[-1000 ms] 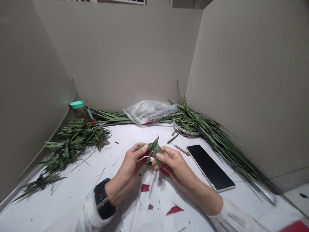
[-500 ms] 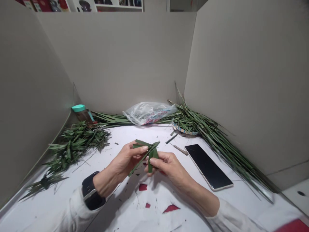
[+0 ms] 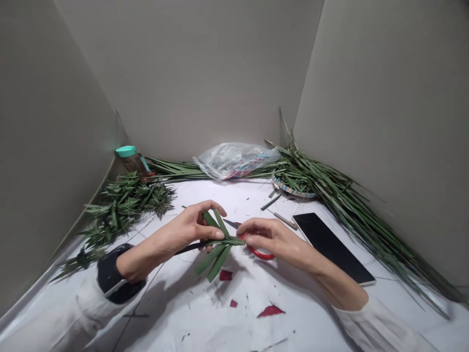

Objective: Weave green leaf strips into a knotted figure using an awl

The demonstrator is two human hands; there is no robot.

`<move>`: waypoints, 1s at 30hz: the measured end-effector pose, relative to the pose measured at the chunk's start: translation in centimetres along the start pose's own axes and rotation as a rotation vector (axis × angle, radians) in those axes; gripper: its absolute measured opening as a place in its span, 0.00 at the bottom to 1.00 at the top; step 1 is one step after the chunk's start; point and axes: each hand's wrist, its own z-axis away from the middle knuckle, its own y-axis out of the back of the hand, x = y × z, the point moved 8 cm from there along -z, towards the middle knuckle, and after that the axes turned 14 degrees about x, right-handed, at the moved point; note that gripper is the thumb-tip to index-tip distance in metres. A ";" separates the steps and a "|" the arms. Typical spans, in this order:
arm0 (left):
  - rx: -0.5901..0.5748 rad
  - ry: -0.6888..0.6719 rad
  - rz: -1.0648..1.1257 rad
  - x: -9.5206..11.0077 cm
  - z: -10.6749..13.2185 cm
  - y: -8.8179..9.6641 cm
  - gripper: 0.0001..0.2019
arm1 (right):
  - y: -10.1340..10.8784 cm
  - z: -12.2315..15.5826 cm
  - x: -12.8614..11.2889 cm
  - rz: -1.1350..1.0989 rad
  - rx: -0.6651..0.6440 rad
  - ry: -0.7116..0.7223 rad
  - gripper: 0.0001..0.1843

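My left hand (image 3: 196, 227) pinches a small bundle of folded green leaf strips (image 3: 223, 240) between thumb and fingers. The strips fan up and down, and their joined tip points right. Close to that tip is my right hand (image 3: 267, 238), its fingers bent and closed around scissors (image 3: 263, 255) with red handles. The scissors' pointed blade shows beyond the index finger, aimed left; part of the handle is hidden by the thumb. Whether the right fingertips also touch the leaf tip is unclear.
A phone (image 3: 331, 247) and a thin-handled tool (image 3: 286, 220) lie right. Long leaves (image 3: 351, 210) run along the right wall, beside a shallow tray (image 3: 293, 191). Plastic bag (image 3: 234, 161), teal-lidded container (image 3: 128, 152) and pointed leaf pieces (image 3: 117, 205) stand behind and left. Red scraps (image 3: 271, 311) lie in front.
The leaf bundle has turned so its tip points right and its strips spread up and down. My right hand has let go of the lower strips; the red-handled scissors now show.
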 end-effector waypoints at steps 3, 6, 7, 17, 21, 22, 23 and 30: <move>-0.045 -0.008 -0.072 -0.3 -0.1 -1.2 0.24 | 0.0 0.1 -0.3 0.007 0.062 -0.003 0.11; -0.071 -0.020 -0.132 -0.7 -0.2 -2.6 0.29 | -1.2 0.3 0.1 -0.036 0.054 -0.034 0.10; -0.070 -0.031 -0.153 -0.7 -0.4 -3.0 0.31 | -1.5 0.3 0.3 -0.057 0.052 -0.043 0.10; -0.110 -0.169 -0.331 0.5 -1.6 -4.3 0.36 | -1.2 0.2 0.9 -0.159 0.057 -0.130 0.16; 0.108 -0.389 -0.357 2.5 -0.1 -2.7 0.27 | -0.7 0.1 1.0 -0.161 0.116 -0.125 0.16; 0.224 -0.474 -0.352 3.2 0.8 -1.9 0.22 | -0.5 0.1 0.9 -0.159 0.134 -0.123 0.17; 0.333 -0.543 -0.340 3.7 1.8 -1.1 0.18 | -0.3 0.1 0.8 -0.157 0.149 -0.121 0.17; 0.550 -0.718 -0.473 2.1 6.7 -1.0 0.15 | 0.4 0.1 0.0 -0.126 0.202 -0.068 0.15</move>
